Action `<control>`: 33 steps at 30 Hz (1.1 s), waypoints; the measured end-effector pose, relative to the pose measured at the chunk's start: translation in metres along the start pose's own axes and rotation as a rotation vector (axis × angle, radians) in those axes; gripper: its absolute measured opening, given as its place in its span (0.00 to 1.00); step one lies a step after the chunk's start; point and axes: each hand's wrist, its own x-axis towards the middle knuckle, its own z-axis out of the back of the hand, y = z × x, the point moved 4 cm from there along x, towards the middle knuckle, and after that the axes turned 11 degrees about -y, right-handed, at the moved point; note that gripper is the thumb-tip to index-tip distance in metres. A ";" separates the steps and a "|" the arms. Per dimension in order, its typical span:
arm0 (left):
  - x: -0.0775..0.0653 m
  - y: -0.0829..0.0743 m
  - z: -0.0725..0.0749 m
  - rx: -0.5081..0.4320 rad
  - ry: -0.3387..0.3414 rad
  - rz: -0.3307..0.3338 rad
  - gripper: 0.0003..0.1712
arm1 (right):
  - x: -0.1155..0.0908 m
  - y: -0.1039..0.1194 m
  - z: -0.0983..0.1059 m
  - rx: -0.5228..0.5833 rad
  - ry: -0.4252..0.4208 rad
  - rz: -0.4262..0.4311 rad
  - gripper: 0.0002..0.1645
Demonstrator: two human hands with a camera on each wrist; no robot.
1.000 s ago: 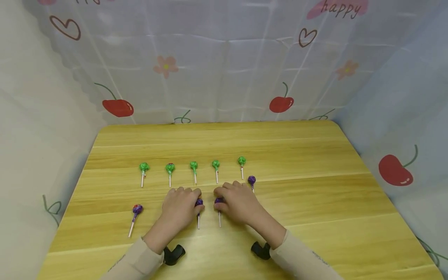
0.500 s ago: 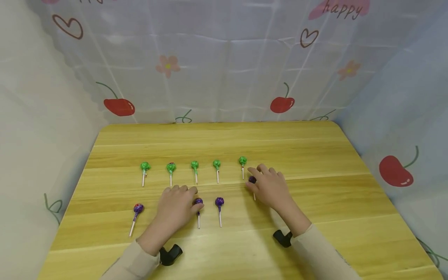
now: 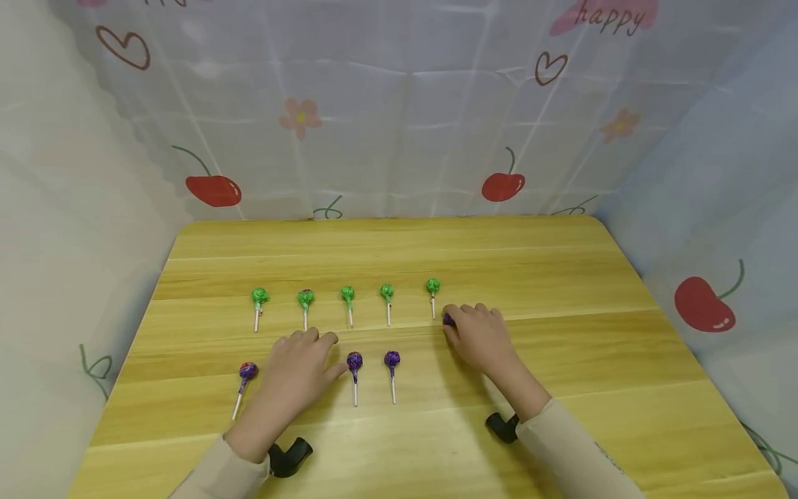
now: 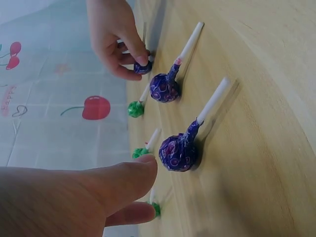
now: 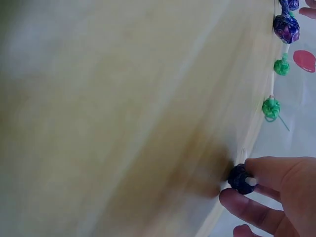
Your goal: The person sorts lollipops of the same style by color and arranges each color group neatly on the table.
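Note:
My right hand (image 3: 483, 338) pinches the head of a purple-wrapped lollipop (image 5: 241, 178) between thumb and fingers, at the right end of the front row. My left hand (image 3: 294, 378) has its fingers spread loosely and holds nothing. Its thumb tip lies right beside the head of another purple lollipop (image 4: 178, 152). A further purple lollipop (image 3: 392, 359) lies between the two hands, stick toward me. To the left of my left hand is a purple lollipop with a red patch (image 3: 247, 372), lying at a slant.
Behind the hands, several green lollipops, among them the leftmost (image 3: 259, 296) and the rightmost (image 3: 433, 285), form a row with sticks toward me. They lie on a wooden table (image 3: 561, 277). A curtain (image 3: 399, 138) printed with cherries hangs at its back edge.
My right hand has left the middle purple lollipop and moved right to pinch the rightmost one. My left hand has let go of its purple lollipop and drawn back left.

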 end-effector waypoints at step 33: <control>-0.016 0.018 0.019 -0.025 -0.086 0.041 0.23 | -0.023 0.054 0.006 0.155 0.103 0.079 0.10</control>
